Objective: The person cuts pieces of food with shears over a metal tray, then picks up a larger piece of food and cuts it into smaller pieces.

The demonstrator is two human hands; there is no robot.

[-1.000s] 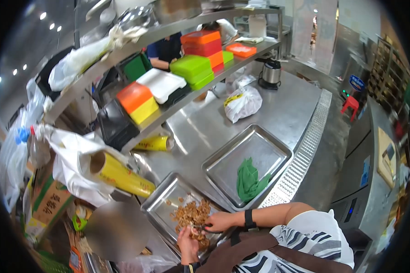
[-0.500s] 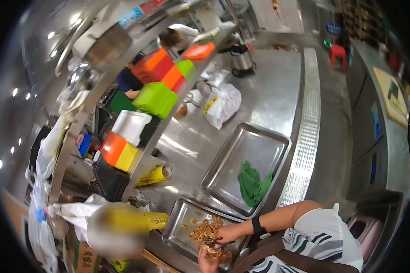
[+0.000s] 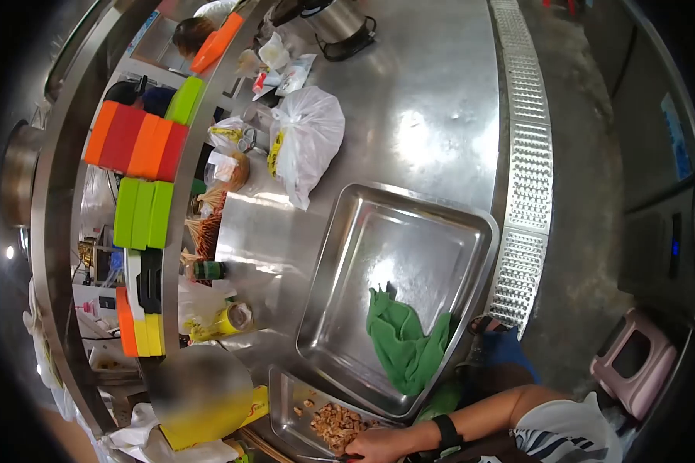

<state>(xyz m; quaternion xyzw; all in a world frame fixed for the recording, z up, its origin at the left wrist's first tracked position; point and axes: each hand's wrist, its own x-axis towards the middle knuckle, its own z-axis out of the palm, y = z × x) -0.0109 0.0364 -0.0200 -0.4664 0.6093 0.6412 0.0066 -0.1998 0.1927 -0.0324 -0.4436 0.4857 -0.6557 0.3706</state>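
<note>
Low in the view, my right hand (image 3: 382, 446) is closed around the handle of scissors (image 3: 320, 459), whose metal blade shows at the bottom edge. It is beside a heap of brown chopped meat pieces (image 3: 336, 426) in a small metal tray (image 3: 283, 413). A dark band is on that wrist. My left hand is outside the frame. Behind the small tray lies a larger metal tray (image 3: 328, 255), with a crumpled green cloth (image 3: 409, 343) in its near right part.
A tied white plastic bag (image 3: 313, 135) and a metal kettle (image 3: 336, 21) stand farther back. Orange, red and green containers (image 3: 143, 212) line the left shelf. A pink stool (image 3: 633, 363) is at right. Another person's head (image 3: 193, 36) shows at upper left.
The view has turned and shifted, so the trays and shelf appear larger and more upright. My right hand sits lower in the picture; my left hand has left the view.
</note>
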